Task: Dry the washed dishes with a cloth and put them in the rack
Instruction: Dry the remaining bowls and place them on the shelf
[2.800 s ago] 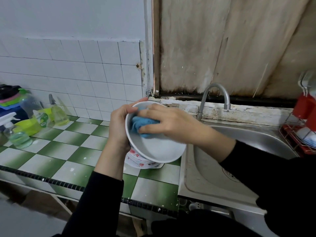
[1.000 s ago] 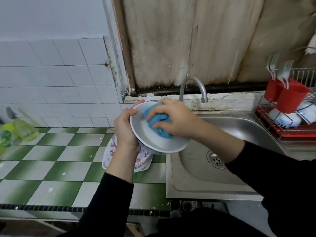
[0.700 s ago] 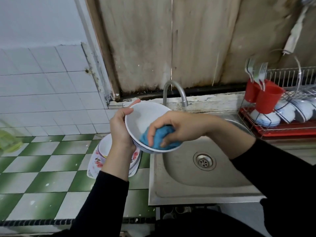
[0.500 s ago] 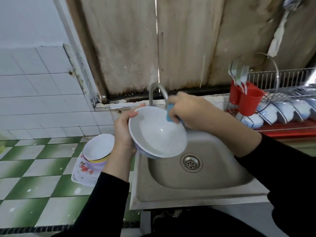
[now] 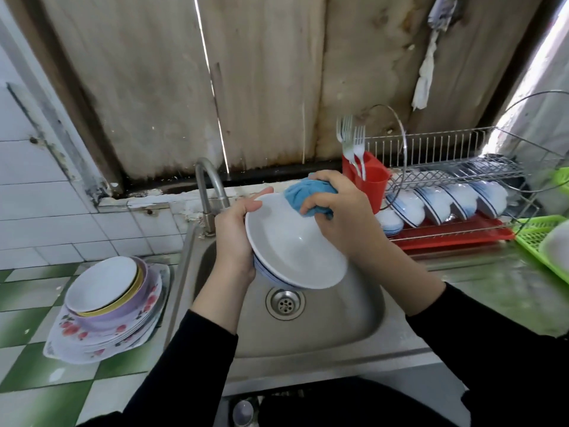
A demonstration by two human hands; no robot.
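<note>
The left hand (image 5: 234, 238) grips the bowl (image 5: 292, 254) at its 9 o'clock edge, thumb over the rim. The right hand (image 5: 341, 217), at the bowl's 1 o'clock, clutches the cloth (image 5: 303, 195) in curled fingers. Both wrists are bare above black sleeves (image 5: 197, 359).

Counts: one left hand (image 5: 232, 238), one right hand (image 5: 345, 217), one white bowl (image 5: 292, 245), one blue cloth (image 5: 303, 195), three forks (image 5: 349, 143), one red cup (image 5: 369, 180), four bowls (image 5: 437, 204) standing in one rack (image 5: 431, 143), one tap (image 5: 209, 186).

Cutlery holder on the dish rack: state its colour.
The cutlery holder is plain red, seen best in the head view.
</note>
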